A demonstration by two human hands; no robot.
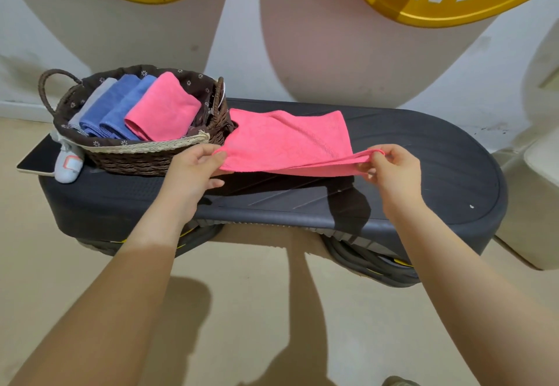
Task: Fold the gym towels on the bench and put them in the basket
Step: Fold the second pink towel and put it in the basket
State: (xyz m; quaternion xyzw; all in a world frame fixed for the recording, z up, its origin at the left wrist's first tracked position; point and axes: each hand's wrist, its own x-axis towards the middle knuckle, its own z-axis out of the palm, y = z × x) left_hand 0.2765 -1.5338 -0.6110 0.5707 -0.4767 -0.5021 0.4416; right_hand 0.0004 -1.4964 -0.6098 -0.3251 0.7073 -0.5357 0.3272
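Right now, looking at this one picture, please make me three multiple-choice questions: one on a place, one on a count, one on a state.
1. Where does the basket stand?
A. at the left end of the bench
B. on the floor
C. at the right end of the bench

2. How many folded towels lie in the basket?
A. two
B. four
C. six

3. What is the state of the pink towel on the bench?
A. folded and put away
B. spread, with its near edge lifted by both hands
C. lying untouched

Answers:
1 A: the basket sits on the bench's left end.
2 B: one grey, two blue and one pink lie side by side.
3 B: the left hand and right hand each pinch a near corner.
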